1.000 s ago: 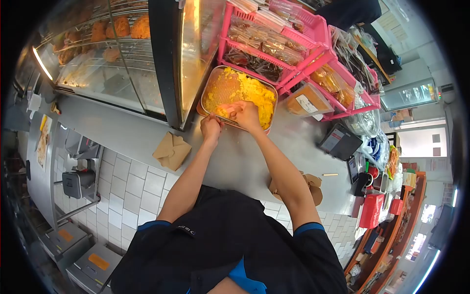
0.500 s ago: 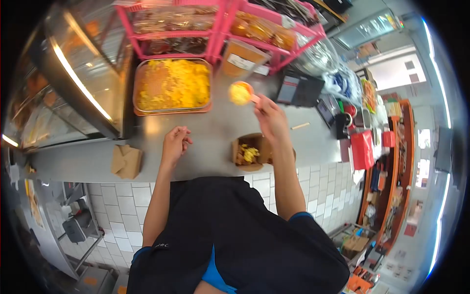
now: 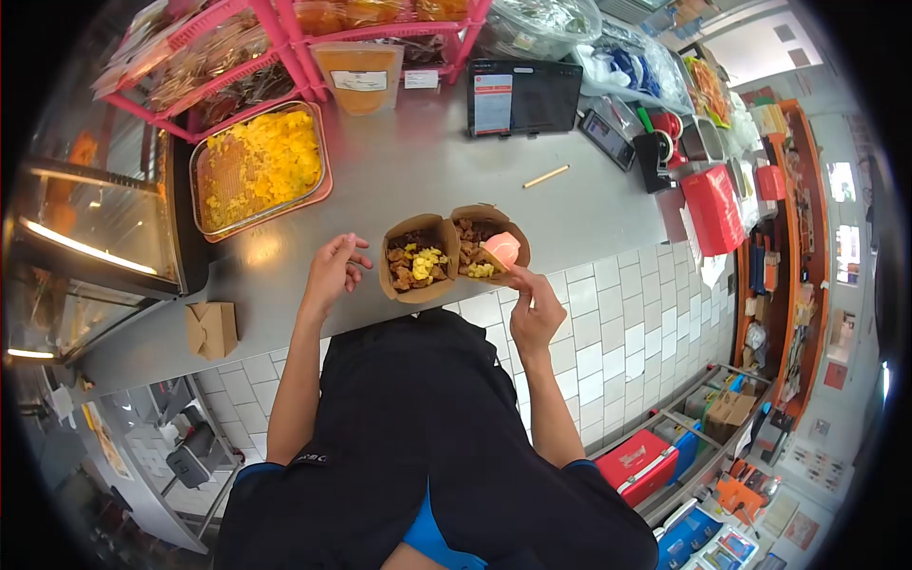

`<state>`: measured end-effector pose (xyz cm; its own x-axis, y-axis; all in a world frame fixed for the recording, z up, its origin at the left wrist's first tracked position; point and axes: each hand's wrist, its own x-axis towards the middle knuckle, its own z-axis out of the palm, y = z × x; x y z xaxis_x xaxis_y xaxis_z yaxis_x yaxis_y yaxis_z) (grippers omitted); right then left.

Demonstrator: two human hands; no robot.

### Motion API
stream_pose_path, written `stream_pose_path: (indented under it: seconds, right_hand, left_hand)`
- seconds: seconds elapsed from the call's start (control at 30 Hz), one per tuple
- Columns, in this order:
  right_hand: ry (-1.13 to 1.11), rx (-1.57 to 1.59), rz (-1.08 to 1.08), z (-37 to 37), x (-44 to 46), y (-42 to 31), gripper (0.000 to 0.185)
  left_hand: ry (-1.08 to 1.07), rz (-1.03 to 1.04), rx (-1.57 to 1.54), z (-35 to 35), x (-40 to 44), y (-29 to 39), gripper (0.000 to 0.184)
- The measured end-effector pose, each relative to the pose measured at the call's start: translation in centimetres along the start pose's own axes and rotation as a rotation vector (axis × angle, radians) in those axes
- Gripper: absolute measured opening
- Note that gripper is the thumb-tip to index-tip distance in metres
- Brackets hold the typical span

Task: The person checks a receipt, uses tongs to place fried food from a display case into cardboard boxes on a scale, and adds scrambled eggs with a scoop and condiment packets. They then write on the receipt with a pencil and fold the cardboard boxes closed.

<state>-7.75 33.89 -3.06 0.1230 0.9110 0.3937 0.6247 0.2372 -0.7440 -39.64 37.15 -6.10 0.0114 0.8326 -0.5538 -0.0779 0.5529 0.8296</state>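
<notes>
My right hand grips a pink scoop, tipped over the right open cardboard box. That box holds browned food pieces and some yellow food, partly hidden by the scoop. Against it stands the left open cardboard box, with similar browned pieces and a yellow heap on top. Just left of the boxes, my left hand hovers with loosely bent fingers, open and holding nothing. A clear-sided tray at the upper left holds yellow food resembling scrambled egg.
Pink baskets of packaged goods stand behind the tray, beside a glass display case. A closed cardboard box sits at the front left edge. A tablet, a phone and a thin stick lie to the right.
My right hand has brought the loaded scoop from over the back of the counter down to the right box and tipped it. My view has shifted right; the left hand stays empty.
</notes>
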Motion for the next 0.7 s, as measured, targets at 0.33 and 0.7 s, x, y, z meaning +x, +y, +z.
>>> stream_pose_path:
  seconds: [0.33, 0.7]
  right_hand:
    - [-0.002, 0.016, -0.087, 1.3, -0.8, -0.2, 0.027]
    - [0.028, -0.052, -0.026, 0.9, -0.8, -0.7, 0.026]
  left_hand:
    - [0.083, -0.004, -0.123, -1.9, -0.7, -0.7, 0.039]
    - [0.114, 0.045, -0.195, -4.5, 0.2, -0.5, 0.038]
